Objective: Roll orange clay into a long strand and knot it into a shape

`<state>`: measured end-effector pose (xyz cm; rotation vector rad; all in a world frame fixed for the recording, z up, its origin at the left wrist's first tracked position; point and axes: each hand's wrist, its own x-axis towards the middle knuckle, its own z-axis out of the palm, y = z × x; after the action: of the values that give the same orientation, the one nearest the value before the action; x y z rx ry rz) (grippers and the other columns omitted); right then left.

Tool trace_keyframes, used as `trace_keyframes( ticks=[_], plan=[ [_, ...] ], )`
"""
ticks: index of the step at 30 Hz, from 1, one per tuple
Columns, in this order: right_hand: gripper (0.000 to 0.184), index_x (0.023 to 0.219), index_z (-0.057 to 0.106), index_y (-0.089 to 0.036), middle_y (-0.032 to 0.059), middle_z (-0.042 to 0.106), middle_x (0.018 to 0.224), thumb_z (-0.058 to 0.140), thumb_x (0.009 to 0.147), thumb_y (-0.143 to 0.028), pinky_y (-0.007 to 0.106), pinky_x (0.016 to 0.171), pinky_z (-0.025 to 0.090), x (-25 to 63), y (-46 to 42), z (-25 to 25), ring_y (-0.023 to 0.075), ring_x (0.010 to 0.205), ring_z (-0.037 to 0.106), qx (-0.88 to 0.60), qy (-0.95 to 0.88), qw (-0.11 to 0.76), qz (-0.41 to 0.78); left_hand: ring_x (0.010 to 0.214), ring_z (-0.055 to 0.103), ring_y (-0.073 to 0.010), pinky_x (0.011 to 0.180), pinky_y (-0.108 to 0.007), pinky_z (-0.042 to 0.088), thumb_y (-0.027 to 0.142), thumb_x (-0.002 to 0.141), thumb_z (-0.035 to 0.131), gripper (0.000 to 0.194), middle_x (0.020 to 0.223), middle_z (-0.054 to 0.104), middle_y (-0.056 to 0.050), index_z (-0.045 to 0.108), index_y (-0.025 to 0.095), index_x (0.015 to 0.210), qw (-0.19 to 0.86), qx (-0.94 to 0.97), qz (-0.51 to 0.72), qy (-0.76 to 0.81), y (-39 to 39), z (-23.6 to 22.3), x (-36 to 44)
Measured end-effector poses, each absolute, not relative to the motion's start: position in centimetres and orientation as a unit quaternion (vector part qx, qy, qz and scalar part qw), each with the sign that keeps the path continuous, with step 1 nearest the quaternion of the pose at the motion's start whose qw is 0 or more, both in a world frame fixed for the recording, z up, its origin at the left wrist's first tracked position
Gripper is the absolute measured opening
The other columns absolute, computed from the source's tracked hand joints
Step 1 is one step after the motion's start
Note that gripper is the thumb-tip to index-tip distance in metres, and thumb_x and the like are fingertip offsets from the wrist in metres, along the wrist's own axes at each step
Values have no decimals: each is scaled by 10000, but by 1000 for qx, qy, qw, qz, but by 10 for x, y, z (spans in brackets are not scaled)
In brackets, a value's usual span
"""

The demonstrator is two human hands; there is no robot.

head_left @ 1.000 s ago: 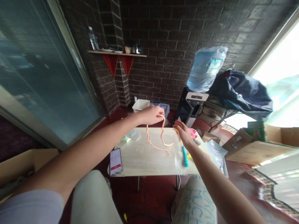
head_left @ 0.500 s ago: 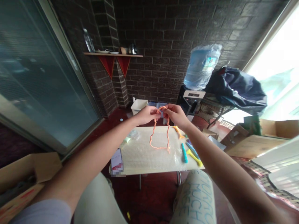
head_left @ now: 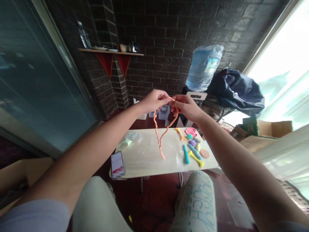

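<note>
A thin, lumpy orange strand (head_left: 156, 127), which looks like modelling clay, hangs from both hands in a narrow loop. Its lower end dangles over the table (head_left: 142, 161), and I cannot tell whether that end touches the top. My left hand (head_left: 158, 100) pinches the strand between thumb and fingers. Close beside it, my right hand (head_left: 184, 106) grips another part of it, with a short orange bit stretched between the fingertips.
A phone (head_left: 117, 162) lies at the table's left edge, with clear plastic (head_left: 135, 136) behind it. On the right are a teal stick (head_left: 185, 154), a yellow bone-shaped piece (head_left: 196, 159), an orange-yellow piece (head_left: 180, 133) and a pink piece (head_left: 191, 131). A water dispenser bottle (head_left: 204, 69) stands behind.
Both hands have risen in the view and drawn closer together. The wide orange loop has narrowed, its lower part now coming together in a point. More coloured pieces show on the right.
</note>
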<state>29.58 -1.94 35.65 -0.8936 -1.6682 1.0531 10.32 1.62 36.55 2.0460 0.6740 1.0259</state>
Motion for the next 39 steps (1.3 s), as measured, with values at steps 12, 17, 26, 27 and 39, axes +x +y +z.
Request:
trace_keyframes(
  ticks=[12,17,26,27,39],
  plan=[
    [360,819,717,-141,11,654,583,812,853,-486,215,385,399,280,-30,392,91,409,532,-350,-708,488,371,770,686,-140,757,-299,552,244,890,751,173,866,724,-52,684,120,989,501,722,406,249,4,337,75],
    [335,850,706,-126,10,667,603,799,869,-447,194,394,421,288,-33,387,80,414,552,-369,-708,463,386,672,640,-116,667,-261,523,327,912,732,209,825,702,-41,694,123,937,500,726,403,246,-6,333,68],
    [384,1056,697,-115,31,743,742,857,811,-363,198,472,518,291,-34,361,97,517,637,-336,-740,372,449,639,594,-104,611,-233,474,380,913,723,256,811,687,-33,703,125,887,464,756,399,233,-7,331,61],
    [376,1053,694,-117,33,748,757,861,802,-341,200,486,524,292,-34,359,98,532,643,-331,-739,371,455,645,599,-107,612,-235,475,380,911,724,256,815,689,-34,707,125,899,464,754,400,235,-7,330,60],
    [297,872,709,-137,1,665,619,745,926,-427,192,402,420,281,-30,354,75,433,541,-370,-740,401,393,1157,667,-255,1002,-398,520,360,852,790,444,1214,714,-117,660,175,1234,505,694,456,235,-5,283,58]
  ],
)
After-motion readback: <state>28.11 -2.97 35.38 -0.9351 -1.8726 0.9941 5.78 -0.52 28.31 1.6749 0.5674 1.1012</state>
